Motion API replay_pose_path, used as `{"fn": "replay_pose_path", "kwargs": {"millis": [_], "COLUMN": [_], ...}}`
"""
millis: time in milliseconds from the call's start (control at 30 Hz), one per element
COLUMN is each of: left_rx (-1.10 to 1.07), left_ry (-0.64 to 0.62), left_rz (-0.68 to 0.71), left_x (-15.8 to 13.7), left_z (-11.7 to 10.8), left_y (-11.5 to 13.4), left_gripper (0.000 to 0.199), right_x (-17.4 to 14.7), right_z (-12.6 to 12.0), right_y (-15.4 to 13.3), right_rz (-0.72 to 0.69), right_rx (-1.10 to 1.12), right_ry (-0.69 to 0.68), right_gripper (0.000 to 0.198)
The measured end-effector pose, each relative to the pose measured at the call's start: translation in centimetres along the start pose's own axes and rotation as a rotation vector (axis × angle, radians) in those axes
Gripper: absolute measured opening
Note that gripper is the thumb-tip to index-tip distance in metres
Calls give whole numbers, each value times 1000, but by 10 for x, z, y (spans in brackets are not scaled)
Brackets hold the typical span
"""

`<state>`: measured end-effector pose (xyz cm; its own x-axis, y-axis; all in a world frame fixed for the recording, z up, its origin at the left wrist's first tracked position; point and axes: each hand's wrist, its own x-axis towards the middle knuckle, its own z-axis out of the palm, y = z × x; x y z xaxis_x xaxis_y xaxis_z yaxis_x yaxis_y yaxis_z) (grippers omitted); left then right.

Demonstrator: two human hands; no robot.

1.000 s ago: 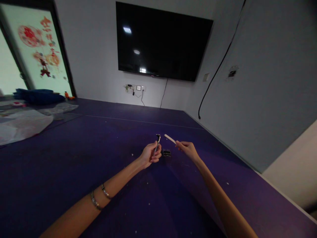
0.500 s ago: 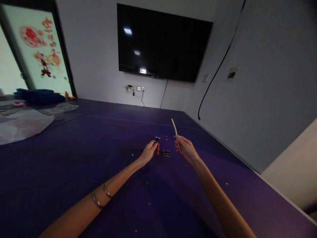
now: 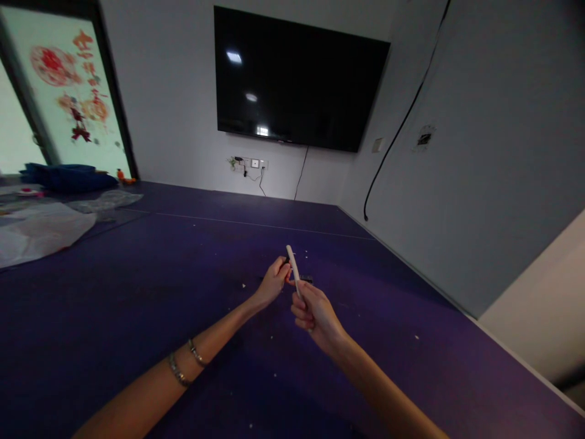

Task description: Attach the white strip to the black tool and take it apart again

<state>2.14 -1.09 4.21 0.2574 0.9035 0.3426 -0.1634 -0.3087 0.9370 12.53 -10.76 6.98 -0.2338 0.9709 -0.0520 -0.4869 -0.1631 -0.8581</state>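
My left hand (image 3: 273, 281) is closed round a small black-handled tool (image 3: 287, 260). Its head is mostly hidden behind a slim, slightly curved white stick (image 3: 293, 263). The stick's lower end sits in the closed fingers of my right hand (image 3: 315, 311), and its upper end points up and away. It crosses in front of the left fingertips; whether tool and stick touch I cannot tell. Just behind the right hand, a small dark flat piece (image 3: 307, 278) lies on the purple surface (image 3: 205, 341), partly covered.
Tiny white bits (image 3: 244, 285) are scattered over the purple surface. At the left lie crumpled clear plastic (image 3: 50, 228) and a dark blue cloth bundle (image 3: 68, 178). A black cable (image 3: 393, 146) hangs down the right wall. A large screen (image 3: 297, 79) is on the far wall.
My right hand has brought the white stick left, in front of the tool and the left hand. The tool's metal T-shaped head, visible before, is now mostly covered. My left hand has barely moved.
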Motion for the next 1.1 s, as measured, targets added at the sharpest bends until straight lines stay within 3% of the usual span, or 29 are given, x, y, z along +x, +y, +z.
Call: {"fn": "replay_pose_path", "kwargs": {"millis": [133,367,533,767,933,1100], "left_rx": [13,31,53,44,27,7], "left_ry": [14,-6,1,-14,4,-33], "left_rz": [26,25,15,17,48,14], "left_x": [-2,-6,-5,-5,-3,-5], "left_z": [2,6,5,7,6,8], "left_y": [3,5,4,1,3,2], "left_gripper": [13,15,13,17,17,19], "right_x": [-10,-11,-16,-14,-19,-15], "right_z": [3,8,9,13,15,15], "right_y": [15,8,17,13,19,15], "right_rz": [29,-33,21,-71,0,-82], "right_rx": [25,84,59,92,61,94], "right_ry": [43,71,82,86,88,94], "right_gripper": [34,32,33,32,30,28]}}
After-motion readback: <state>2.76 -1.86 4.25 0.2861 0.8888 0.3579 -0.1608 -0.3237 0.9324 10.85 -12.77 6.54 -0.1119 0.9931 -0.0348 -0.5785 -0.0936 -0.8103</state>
